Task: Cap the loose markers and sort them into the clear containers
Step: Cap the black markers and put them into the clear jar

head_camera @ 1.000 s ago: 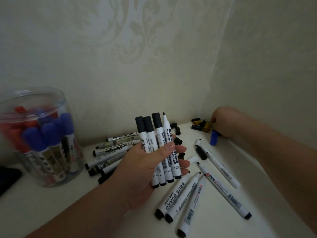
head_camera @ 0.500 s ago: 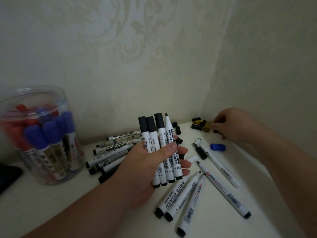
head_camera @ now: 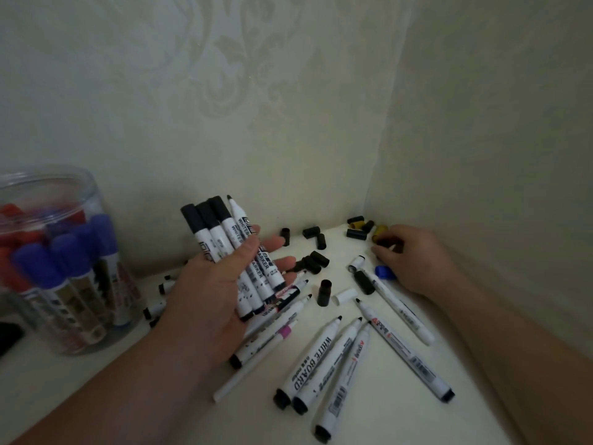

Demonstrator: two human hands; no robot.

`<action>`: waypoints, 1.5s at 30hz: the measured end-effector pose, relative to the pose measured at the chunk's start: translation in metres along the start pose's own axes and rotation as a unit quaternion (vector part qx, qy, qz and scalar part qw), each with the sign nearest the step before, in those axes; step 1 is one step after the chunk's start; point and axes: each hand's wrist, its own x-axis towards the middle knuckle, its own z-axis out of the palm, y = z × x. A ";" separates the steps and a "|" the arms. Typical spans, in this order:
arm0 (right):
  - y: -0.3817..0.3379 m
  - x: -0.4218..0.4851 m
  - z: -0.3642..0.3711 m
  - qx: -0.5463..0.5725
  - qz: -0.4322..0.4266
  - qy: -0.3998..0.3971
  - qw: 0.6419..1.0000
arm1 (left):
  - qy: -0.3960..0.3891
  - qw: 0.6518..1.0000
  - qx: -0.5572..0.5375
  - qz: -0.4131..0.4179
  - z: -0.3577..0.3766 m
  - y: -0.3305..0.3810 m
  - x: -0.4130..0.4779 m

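1. while the left hand [head_camera: 208, 300] is raised over the bench [head_camera: 385, 415], it grips a bundle of four markers [head_camera: 224, 248]. the thumb presses across the front, and the fingers [head_camera: 277, 242] stretch behind the barrels with their tips showing on the right.
2. the bundle is tilted, writing ends up. three wear black caps. the fourth marker [head_camera: 238, 218], rightmost, has a bare tip.
3. right hand [head_camera: 414, 264] is low in the far right corner of the bench. its thumb and fingers pinch a black cap [head_camera: 385, 243] at the edge of the corner caps [head_camera: 356, 233], which are a mix of black and yellow.
4. blue cap [head_camera: 385, 272] lies on the bench just beside that hand. can't tell if they touch.
5. three uncapped markers [head_camera: 321, 358] lie side by side near the front, tips pointing away.
6. a long uncapped marker [head_camera: 407, 351] lies just to their right. a white marker [head_camera: 398, 308] sits between it and the right hand.
7. more loose markers [head_camera: 266, 343] lie under and behind the left hand. they're partly hidden, so the count is unclear.
8. upright black cap [head_camera: 324, 292] stands mid-bench with a white cap [head_camera: 345, 297] lying just beside it. scattered black caps [head_camera: 316, 236] lie near the back wall.
9. clear container [head_camera: 91, 200] stands upright at far left, well apart from both hands. it's packed with blue- and red-capped markers [head_camera: 80, 252], caps up.
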 end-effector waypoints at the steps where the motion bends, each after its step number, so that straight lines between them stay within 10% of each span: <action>1: -0.004 -0.002 0.002 0.012 -0.011 -0.008 1.000 | -0.008 1.000 0.013 0.001 0.000 -0.001 0.001; 31: -0.091 0.081 0.041 -0.151 0.003 -0.189 0.970 | -0.030 0.999 0.044 0.006 0.000 -0.010 -0.001; 45: -0.091 0.069 0.039 -0.209 -0.140 -0.207 0.946 | 0.049 0.997 0.027 0.046 -0.002 -0.002 0.003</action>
